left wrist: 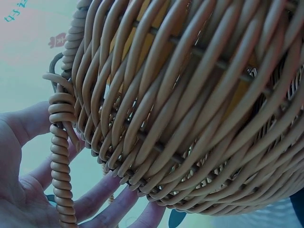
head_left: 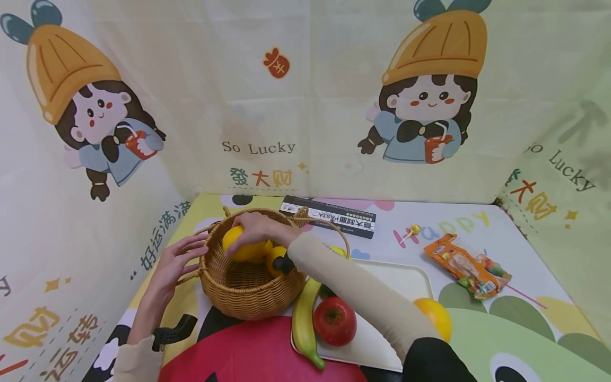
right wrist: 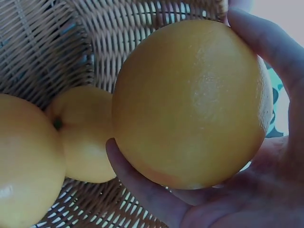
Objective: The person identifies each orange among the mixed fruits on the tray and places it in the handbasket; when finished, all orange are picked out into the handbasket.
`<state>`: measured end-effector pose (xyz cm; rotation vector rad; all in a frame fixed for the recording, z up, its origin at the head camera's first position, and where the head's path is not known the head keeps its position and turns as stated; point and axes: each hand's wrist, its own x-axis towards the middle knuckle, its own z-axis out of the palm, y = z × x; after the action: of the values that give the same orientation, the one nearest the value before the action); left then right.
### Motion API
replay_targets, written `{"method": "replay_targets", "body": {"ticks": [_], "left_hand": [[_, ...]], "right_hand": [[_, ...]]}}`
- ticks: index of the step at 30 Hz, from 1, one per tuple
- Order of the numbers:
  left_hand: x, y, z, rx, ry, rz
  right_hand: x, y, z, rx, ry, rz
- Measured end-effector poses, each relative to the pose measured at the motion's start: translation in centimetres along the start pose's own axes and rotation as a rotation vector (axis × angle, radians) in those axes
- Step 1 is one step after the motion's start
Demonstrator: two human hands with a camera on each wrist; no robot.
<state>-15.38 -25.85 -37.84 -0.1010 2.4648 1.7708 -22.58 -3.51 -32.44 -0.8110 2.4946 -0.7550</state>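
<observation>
A round wicker basket [head_left: 248, 297] with a looped handle stands at the left of the table. Inside it, my right hand [head_left: 262, 228] grips an orange [right wrist: 190, 104], thumb and fingers spread around its sides. Two more oranges lie in the basket: one orange [right wrist: 85, 135] deeper in, with its stem end showing, and another orange [right wrist: 26, 166] beside it. My left hand [head_left: 176, 260] is at the basket's left side, and its extended fingertips [left wrist: 102, 194] touch the woven wall. A wrapped side handle [left wrist: 61, 166] hangs in front of that palm.
Right of the basket, a white tray [head_left: 406, 273] lies partly under my right forearm. A banana [head_left: 305, 323] and a red apple [head_left: 335, 321] are at its left edge, an orange [head_left: 435, 317] at its right. Behind are a pasta box [head_left: 329, 216], a gold-wrapped lollipop [head_left: 414, 231] and an orange snack bag [head_left: 465, 265].
</observation>
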Motion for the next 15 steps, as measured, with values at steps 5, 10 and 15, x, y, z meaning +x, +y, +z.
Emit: {"method": "replay_targets", "body": {"ticks": [5,10,15], "left_hand": [[-0.1,0.0,-0.1,0.003,-0.001,0.004],[-0.1,0.0,-0.1,-0.001,-0.005,0.008],[-0.1,0.0,-0.1,-0.010,-0.011,0.006]], "right_hand": [[0.4,-0.4,0.5,-0.058,-0.007,-0.005],[0.7,-0.9,1.1,-0.073,-0.004,-0.010],[0.8,-1.2,1.4,-0.087,0.005,0.005]]}}
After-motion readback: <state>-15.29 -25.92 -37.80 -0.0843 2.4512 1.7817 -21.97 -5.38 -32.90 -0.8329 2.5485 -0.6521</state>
